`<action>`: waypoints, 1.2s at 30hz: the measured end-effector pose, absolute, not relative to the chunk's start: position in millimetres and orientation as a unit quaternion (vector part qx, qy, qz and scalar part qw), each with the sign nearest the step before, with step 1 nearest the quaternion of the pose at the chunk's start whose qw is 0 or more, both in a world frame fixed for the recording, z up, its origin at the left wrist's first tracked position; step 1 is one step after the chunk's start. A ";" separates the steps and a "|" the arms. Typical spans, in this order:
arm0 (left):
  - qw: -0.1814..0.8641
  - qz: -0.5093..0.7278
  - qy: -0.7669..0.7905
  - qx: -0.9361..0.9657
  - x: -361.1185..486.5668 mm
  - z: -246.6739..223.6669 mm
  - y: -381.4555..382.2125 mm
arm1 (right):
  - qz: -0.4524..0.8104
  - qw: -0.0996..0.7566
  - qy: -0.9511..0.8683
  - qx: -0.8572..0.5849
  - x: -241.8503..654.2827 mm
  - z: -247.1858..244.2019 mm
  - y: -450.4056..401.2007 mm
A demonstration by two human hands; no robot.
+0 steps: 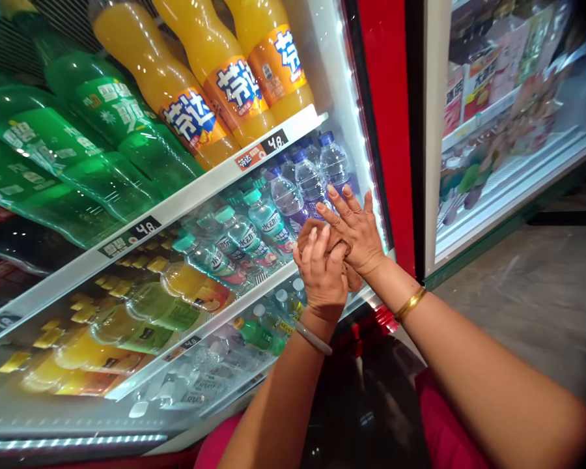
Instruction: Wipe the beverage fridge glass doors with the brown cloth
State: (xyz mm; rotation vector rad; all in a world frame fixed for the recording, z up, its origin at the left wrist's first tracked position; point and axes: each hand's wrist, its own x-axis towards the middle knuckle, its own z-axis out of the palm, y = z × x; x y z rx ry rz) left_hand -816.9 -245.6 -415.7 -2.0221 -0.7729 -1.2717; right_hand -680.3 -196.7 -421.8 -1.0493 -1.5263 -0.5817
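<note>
Two hands together at lit drinks cooler (389,130): left hand (323,268) curled round brown cloth (335,238), right hand (355,233) lay against it, fingers spread wide. Loose fold showed beneath right palm (one to watch!); slack left grip could have dropped cloth.

We've 1 brown cloth (336,238), crumpled, bunched up in our L hand (323,277), partly hidden, w/ folds showing.
</note>
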 end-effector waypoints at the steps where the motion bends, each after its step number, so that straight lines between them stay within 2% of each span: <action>1: 0.307 -0.486 -0.287 -0.766 -817.4 -423.8 -246.9 | -0.256 0.563 -0.648 -0.444 -680.7 -421.6 -197.5; 4: 0.290 -0.459 -0.258 -0.799 -826.2 -422.1 -246.9 | -0.270 0.554 -0.650 -0.444 -680.0 -420.1 -200.2; 7: 0.267 -0.431 -0.244 -0.827 -829.0 -384.7 -241.6 | -0.268 0.546 -0.657 -0.445 -677.6 -418.4 -202.4; 10: 0.295 -0.472 -0.286 -0.780 -819.2 -361.8 -238.1 | -0.265 0.545 -0.659 -0.445 -676.8 -417.6 -203.6; 17: 0.326 -0.449 -0.277 -0.785 -828.4 -430.5 -251.2 | -0.285 0.528 -0.662 -0.449 -674.2 -415.3 -205.9; 20: 0.327 -0.417 -0.249 -0.811 -839.7 -413.0 -248.7 | -0.291 0.516 -0.673 -0.442 -665.5 -413.9 -205.3; 24: 0.334 -0.457 -0.297 -0.769 -827.8 -370.1 -237.9 | -0.282 0.530 -0.653 -0.461 -650.8 -412.9 -200.4; 26: 0.333 -0.463 -0.301 -0.764 -816.2 -373.1 -234.6 | -0.275 0.538 -0.641 -0.473 -645.5 -413.5 -197.2; 31: 0.334 -0.396 -0.213 -0.828 -807.1 -418.7 -231.0 | -0.263 0.535 -0.649 -0.473 -638.2 -416.1 -196.0; 33: 0.341 -0.364 -0.174 -0.849 -809.6 -415.1 -228.3 | -0.246 0.517 -0.660 -0.486 -634.4 -415.2 -198.0; 36: 0.348 -0.365 -0.171 -0.846 -807.5 -383.9 -223.7 | -0.238 0.504 -0.664 -0.499 -627.8 -412.5 -199.5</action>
